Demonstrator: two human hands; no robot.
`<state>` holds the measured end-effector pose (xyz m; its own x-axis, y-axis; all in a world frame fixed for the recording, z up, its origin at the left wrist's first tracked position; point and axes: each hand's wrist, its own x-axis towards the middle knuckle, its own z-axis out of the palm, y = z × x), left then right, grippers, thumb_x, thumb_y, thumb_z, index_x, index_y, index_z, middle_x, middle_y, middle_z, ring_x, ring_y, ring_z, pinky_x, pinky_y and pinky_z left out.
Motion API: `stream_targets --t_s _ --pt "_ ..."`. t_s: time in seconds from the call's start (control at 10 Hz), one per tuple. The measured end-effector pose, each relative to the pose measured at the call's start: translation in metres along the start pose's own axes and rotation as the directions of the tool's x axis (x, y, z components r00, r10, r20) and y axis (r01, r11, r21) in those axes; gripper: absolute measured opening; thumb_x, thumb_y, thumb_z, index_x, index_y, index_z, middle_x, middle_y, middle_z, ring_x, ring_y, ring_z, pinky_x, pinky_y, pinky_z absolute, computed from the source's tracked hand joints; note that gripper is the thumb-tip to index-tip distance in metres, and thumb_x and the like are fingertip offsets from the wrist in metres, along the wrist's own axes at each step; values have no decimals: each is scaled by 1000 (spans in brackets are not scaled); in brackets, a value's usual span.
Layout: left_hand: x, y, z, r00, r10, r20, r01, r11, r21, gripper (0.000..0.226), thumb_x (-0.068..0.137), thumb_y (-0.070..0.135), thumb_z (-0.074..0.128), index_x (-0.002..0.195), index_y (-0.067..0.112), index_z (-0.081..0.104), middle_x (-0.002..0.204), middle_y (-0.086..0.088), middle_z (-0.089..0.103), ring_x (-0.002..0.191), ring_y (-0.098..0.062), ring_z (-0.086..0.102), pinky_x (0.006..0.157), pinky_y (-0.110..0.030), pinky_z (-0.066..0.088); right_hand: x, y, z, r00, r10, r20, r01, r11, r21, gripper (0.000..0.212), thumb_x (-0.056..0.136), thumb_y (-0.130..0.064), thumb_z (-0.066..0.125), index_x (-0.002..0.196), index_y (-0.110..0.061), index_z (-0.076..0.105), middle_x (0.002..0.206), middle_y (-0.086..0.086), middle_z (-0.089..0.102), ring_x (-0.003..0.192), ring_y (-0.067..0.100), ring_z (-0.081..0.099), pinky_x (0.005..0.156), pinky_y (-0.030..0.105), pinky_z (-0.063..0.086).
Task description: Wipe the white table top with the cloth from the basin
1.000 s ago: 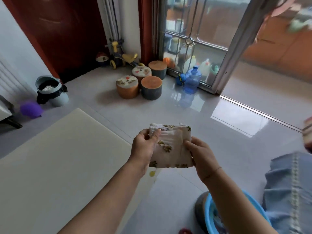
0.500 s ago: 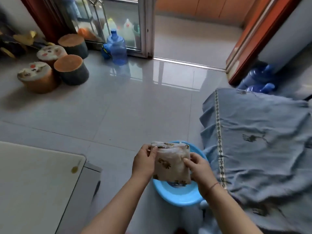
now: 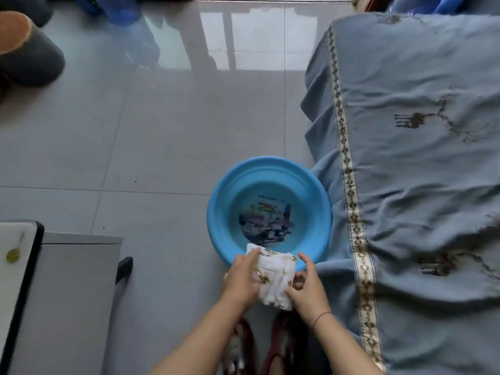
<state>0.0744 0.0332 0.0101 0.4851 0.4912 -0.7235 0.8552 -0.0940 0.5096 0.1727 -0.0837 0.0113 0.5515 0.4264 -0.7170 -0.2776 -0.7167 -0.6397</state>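
Both hands were on it: the left hand (image 3: 242, 280) was curled round the left edge of the folded cloth (image 3: 274, 277), the right hand (image 3: 307, 289) pinched the right edge, and the cloth hung just above the near rim of the blue basin (image 3: 215, 217), lower centre of the frame. The white table top (image 3: 13, 282) sat at the lower left edge, well apart from the cloth, with a yellowish spot on it (whether the basin held water could not be made out over its printed bottom). The dangers, as I judged them: a soaked cloth carried across to the lower left would likely drip on the glossy floor tiles (image 3: 162, 131), and that shine looked slippery underfoot. A careless wring could splash the blue blanket (image 3: 419, 185) draped right against the basin on the right of the frame. And the grip was only on the edges, so the fold could fall open or slip into the basin.
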Motion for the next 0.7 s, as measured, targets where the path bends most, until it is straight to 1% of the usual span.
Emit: stream_targets --t_s 0.1,0.2,0.3,0.4,0.5,0.6,0.7 --pt "24 -22 24 999 51 -9 -51 998 33 64 77 3 61 136 23 48 123 -8 46 109 -27 54 96 -33 42 21 27 10 997 -78 -25 72 981 -181 66 77 11 53 136 -18 43 106 7 61 97 21 60 90 27 47" --pt "40 -38 40 990 112 -88 -104 990 98 55 80 5 58 132 17 50 127 -6 46 103 -27 55 92 -31 43 37 45 13 995 -100 16 98 907 -410 66 80 3 56 139 -25 43 122 6 49 108 23 55 98 30 40" --pt "46 -49 48 969 203 -144 -134 913 385 50 79 6 53 125 27 53 132 -3 39 104 -30 51 89 -37 42 46 58 19 993 -118 29 116 843 -525 61 81 -2 54 137 -24 45 123 6 44 105 27 55 96 36 42" --pt "49 -54 50 958 239 -162 -102 805 585 36 88 19 52 122 32 51 139 1 34 119 -23 40 92 -31 31 47 63 24 986 -164 -34 105 762 -639 57 81 -7 54 133 -29 48 116 5 44 104 27 53 91 38 44" --pt "52 -54 50 950 279 -139 -120 739 663 31 92 25 48 122 29 49 142 -1 33 121 -23 37 93 -31 30 48 62 25 975 -208 -77 92 697 -711 51 80 -11 55 127 -31 50 109 5 43 101 28 52 86 36 43" --pt "48 -48 41 966 235 -103 -124 778 615 49 89 32 56 134 29 39 149 -3 23 130 -23 31 101 -31 26 42 47 23 985 -169 -43 79 650 -756 56 79 -18 61 131 -32 42 114 3 39 108 26 51 94 34 40" --pt "37 -35 18 961 254 -112 -156 829 537 73 86 46 60 146 29 23 150 0 22 135 -19 28 105 -31 23 30 21 18 983 -181 -43 119 791 -601 70 75 -23 70 136 -27 37 126 3 36 116 22 47 100 34 38"
